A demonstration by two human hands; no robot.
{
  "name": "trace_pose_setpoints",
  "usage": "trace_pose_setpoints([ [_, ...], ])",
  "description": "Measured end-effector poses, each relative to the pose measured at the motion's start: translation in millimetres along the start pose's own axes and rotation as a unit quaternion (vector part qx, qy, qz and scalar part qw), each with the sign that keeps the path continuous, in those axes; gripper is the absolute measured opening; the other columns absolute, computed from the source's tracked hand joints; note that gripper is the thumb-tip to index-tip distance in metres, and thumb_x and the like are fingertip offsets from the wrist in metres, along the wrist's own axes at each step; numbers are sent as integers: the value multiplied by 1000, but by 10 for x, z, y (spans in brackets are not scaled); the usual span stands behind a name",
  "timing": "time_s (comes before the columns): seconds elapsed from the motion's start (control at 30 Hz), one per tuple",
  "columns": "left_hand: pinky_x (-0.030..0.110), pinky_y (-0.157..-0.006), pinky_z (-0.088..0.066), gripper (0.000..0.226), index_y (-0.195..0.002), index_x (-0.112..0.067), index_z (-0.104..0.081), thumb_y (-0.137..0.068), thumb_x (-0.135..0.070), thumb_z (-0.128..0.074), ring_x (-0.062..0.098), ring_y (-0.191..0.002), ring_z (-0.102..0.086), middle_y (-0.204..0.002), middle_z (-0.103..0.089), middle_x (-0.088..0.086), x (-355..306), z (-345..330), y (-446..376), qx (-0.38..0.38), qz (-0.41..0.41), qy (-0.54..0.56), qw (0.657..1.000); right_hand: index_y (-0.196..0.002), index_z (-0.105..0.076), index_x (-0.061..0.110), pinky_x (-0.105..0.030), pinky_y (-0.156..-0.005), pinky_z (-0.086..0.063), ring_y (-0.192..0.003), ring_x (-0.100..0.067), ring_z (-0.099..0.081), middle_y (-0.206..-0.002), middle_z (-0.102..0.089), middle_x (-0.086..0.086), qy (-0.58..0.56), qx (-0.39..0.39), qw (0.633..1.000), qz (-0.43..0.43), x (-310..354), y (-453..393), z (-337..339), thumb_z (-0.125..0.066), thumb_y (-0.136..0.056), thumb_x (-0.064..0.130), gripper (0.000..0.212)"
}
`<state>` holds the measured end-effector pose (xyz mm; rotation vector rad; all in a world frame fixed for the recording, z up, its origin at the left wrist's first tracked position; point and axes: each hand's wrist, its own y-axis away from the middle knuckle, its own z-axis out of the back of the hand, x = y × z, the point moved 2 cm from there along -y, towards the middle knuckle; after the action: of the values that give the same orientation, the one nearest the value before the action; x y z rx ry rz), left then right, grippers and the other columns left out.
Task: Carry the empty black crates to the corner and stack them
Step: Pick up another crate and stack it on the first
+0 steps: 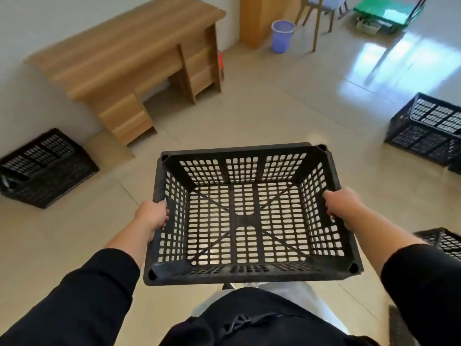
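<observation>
Both hands gripping carried crate (245, 216) by short side rims: left hand (152, 218) curling over left wall, right hand (343, 208) over right wall. Crate riding level at waist height, empty, long axis running left-right across body. Stack of black crates (46, 168) sitting on floor by wall, ahead-left, beside desk (124, 58). Left hand nearer it; judging next move as leftward turn. More crates (429, 128) waiting right.

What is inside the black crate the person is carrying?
Nothing: the carried crate is empty; floor tiles show through its perforated bottom. The floor under its solid rims stays hidden.
</observation>
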<state>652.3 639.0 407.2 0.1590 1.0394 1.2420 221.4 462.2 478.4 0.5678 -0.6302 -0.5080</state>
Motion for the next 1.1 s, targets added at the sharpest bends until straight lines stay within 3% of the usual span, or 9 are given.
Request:
trace_pose_setpoints([
  [0.13,38,-66,-50,32,-97,0,-69,-109,-25,-53,25,-68,-58,-79,-65,12,152,369,-165,-40,38,29,998,-93,-54,8,-52,-88,-62,-85,-37,-72,-95,-70,-20,31,33,998,43,672,-76,-372,-57,-103,26,21],
  [0.33,35,-66,-51,29,-108,3,-68,-110,-22,-53,23,-70,-59,-84,-66,12,312,840,-312,-100,96,103,985,-95,-56,6,-47,-81,-61,-82,-38,-71,-93,-70,-21,114,91,983,114,1734,-282,-943,-57,-101,25,20],
  [0.5,35,-65,-51,30,-112,2,-68,-110,-24,-52,22,-71,-60,-85,-67,11,539,1249,-320,-169,139,164,962,-108,-57,6,-52,-84,-62,-83,-40,-72,-95,-70,-21,165,145,960,174,2604,-209,-1522,-60,-100,29,25],
  [0.83,36,-60,-48,25,-103,0,-66,-109,-19,-51,23,-65,-55,-80,-63,11,1493,2269,-553,-249,220,280,901,-128,-55,3,-60,-94,-57,-93,-43,-70,-105,-68,-22,238,219,907,270,3875,695,-3147,-59,-101,29,38],
  [1.1,35,-59,-46,25,-104,1,-65,-110,-18,-50,22,-64,-53,-81,-62,12,2149,3480,-1074,-243,232,315,888,-119,-49,5,-57,-87,-56,-87,-42,-66,-101,-64,-23,279,205,891,293,4503,1716,-4386,-55,-106,24,24],
])
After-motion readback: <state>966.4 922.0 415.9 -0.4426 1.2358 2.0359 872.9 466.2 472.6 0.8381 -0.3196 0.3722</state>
